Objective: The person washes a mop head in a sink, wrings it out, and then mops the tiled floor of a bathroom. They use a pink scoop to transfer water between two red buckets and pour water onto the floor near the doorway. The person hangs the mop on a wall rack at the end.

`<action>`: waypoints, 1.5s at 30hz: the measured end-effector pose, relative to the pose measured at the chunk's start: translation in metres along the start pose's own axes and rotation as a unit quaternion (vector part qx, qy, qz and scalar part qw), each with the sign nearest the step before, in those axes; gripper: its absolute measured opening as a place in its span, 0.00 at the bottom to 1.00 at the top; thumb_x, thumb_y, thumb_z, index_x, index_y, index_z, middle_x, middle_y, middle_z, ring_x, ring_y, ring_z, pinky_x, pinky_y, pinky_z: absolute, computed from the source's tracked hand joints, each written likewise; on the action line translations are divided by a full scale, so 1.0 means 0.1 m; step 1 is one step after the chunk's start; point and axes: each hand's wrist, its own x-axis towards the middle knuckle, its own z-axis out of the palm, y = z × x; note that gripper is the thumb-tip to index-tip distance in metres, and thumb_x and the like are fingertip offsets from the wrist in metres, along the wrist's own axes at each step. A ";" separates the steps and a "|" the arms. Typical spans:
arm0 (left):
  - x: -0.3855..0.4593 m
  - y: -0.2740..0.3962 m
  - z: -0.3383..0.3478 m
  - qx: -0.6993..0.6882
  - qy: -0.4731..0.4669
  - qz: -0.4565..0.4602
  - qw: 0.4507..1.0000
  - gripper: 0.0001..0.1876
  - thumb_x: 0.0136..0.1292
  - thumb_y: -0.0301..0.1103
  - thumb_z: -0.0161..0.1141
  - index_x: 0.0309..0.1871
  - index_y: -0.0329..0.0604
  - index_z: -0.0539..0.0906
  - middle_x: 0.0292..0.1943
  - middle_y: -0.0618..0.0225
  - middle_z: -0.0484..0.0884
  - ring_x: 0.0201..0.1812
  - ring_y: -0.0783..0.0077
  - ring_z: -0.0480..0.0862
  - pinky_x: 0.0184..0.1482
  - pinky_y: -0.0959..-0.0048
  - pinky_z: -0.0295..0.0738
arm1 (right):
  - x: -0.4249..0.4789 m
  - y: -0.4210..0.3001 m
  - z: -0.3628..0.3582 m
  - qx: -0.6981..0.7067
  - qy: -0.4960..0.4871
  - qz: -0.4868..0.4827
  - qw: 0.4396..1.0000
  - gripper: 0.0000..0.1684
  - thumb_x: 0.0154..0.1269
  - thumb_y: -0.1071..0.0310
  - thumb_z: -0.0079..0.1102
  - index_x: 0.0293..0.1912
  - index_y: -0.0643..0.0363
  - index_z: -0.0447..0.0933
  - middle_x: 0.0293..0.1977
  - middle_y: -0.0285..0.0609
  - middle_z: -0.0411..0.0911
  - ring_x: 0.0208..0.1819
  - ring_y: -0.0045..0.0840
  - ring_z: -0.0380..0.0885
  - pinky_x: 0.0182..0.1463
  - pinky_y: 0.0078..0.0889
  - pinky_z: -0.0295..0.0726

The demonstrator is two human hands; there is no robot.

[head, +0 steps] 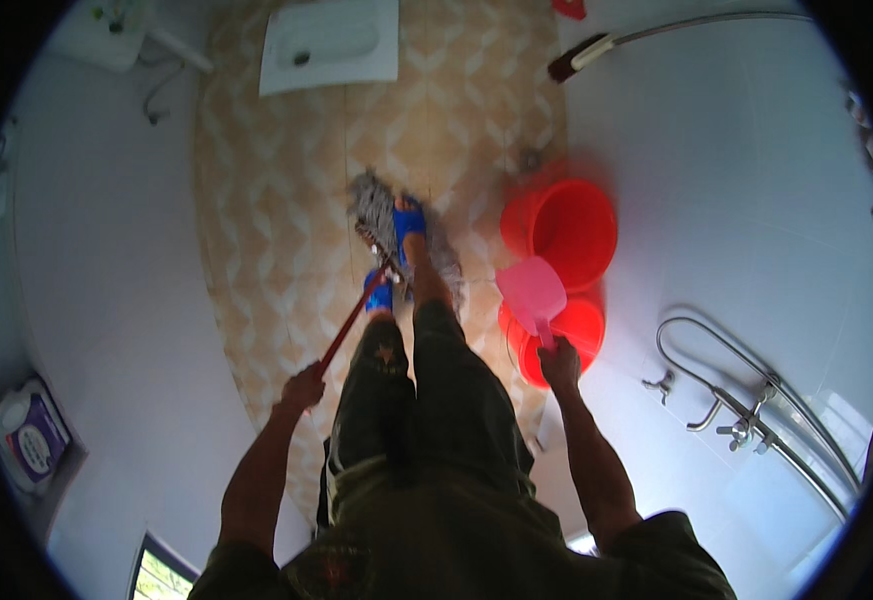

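Observation:
My left hand (304, 388) grips the red handle (352, 324) of a string mop. The mop's grey strands (373, 208) spread over the patterned floor tiles, with one of my blue slippers (409, 222) on or against them and the other beside the handle's lower end. In my right hand (560, 364) is the handle of a pink plastic dipper (532, 292). The dipper is above the nearer red bucket (586, 322) and hides part of its rim. Just beyond stands another red bucket (575, 232). What the buckets hold cannot be told.
A white squat toilet (331, 71) lies in the floor ahead. A dark-bristled brush (577, 58) leans at the right wall, where a shower mixer (742, 429) with a hose is mounted. A purple-labelled jug (31, 439) sits on a left shelf.

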 end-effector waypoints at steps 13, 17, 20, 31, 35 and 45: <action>-0.46 1.51 -1.84 -0.002 -0.059 -0.004 0.998 0.26 0.66 0.35 0.57 0.68 0.47 0.73 0.48 0.45 0.85 0.50 0.39 0.83 0.52 0.48 0.78 | -1.31 1.56 0.57 0.337 -0.020 0.352 0.873 0.12 0.64 0.64 0.64 0.40 0.61 0.76 0.23 0.39 0.75 0.15 0.24 0.74 0.14 0.31 0.74; -0.97 2.20 -2.34 0.002 -0.060 0.016 0.998 0.28 0.66 0.32 0.58 0.71 0.44 0.70 0.50 0.45 0.84 0.50 0.39 0.83 0.51 0.50 0.79 | -1.40 2.15 0.96 0.393 -0.037 0.393 0.831 0.11 0.65 0.65 0.63 0.39 0.62 0.74 0.22 0.37 0.73 0.14 0.22 0.71 0.12 0.30 0.72; -1.37 2.54 -2.56 -0.015 -0.066 0.034 0.997 0.30 0.67 0.30 0.59 0.73 0.45 0.69 0.47 0.48 0.86 0.46 0.44 0.86 0.48 0.57 0.80 | -1.27 2.37 1.08 0.381 -0.036 0.385 0.840 0.12 0.64 0.64 0.63 0.40 0.63 0.75 0.23 0.38 0.75 0.14 0.22 0.72 0.13 0.29 0.73; 0.06 2.06 -1.69 -0.066 -0.116 -0.179 0.975 0.21 0.76 0.35 0.54 0.70 0.46 0.74 0.28 0.74 0.78 0.26 0.79 0.74 0.31 0.76 0.73 | 0.37 3.58 2.33 0.308 -0.050 0.372 0.874 0.13 0.63 0.62 0.65 0.41 0.61 0.79 0.20 0.37 0.77 0.13 0.25 0.73 0.13 0.33 0.74; 0.74 2.51 -1.72 -0.088 -0.161 -0.285 0.941 0.22 0.77 0.35 0.52 0.72 0.49 0.72 0.23 0.80 0.70 0.20 0.86 0.69 0.20 0.80 0.67 | 1.18 4.31 3.20 0.155 0.054 0.274 0.948 0.13 0.64 0.60 0.62 0.40 0.61 0.78 0.17 0.42 0.75 0.12 0.29 0.73 0.15 0.37 0.73; 0.78 2.58 -1.49 -0.018 -0.138 -0.261 0.955 0.23 0.76 0.32 0.50 0.73 0.46 0.71 0.23 0.78 0.71 0.20 0.85 0.69 0.23 0.79 0.68 | 1.91 3.76 4.24 0.041 0.197 0.120 0.972 0.17 0.66 0.54 0.56 0.38 0.59 0.83 0.34 0.56 0.86 0.34 0.48 0.87 0.33 0.49 0.84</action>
